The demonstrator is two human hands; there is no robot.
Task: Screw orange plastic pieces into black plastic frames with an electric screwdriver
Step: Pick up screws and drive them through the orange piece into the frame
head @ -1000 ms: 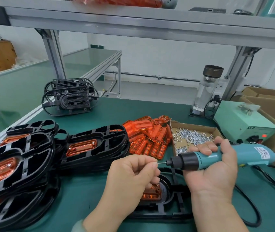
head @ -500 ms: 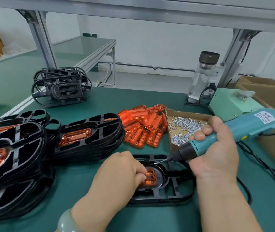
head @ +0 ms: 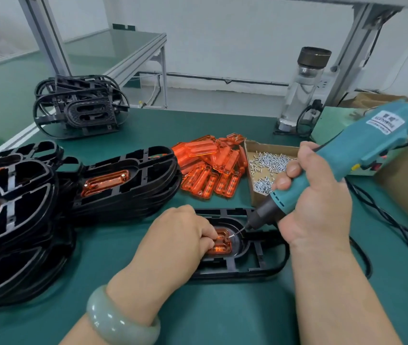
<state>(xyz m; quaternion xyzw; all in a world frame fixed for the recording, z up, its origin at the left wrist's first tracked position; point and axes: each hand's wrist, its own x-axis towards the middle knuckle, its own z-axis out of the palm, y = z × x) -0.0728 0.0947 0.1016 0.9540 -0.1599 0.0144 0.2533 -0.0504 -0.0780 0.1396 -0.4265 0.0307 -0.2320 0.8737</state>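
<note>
A black plastic frame (head: 260,266) lies flat on the green mat in front of me, with an orange plastic piece (head: 221,244) seated in its oval recess. My left hand (head: 180,235) rests on the frame, and its curled fingers press down on the orange piece's left part. My right hand (head: 315,202) grips the teal electric screwdriver (head: 342,165), tilted down to the left. A small screw (head: 231,236) sits on the bit's tip, just over the orange piece's right end.
Stacked black frames with orange pieces fitted (head: 113,185) fill the left side. Bare black frames (head: 78,108) stand at the back left. Loose orange pieces (head: 213,170) and a cardboard tray of screws (head: 267,165) lie behind the work. A glass bottle (head: 302,88), a cardboard box and cables (head: 392,220) are at right.
The screwdriver swung from level to tilted down, bringing the bit with the screw onto the orange piece. My left hand dropped from the bit tip onto the orange piece.
</note>
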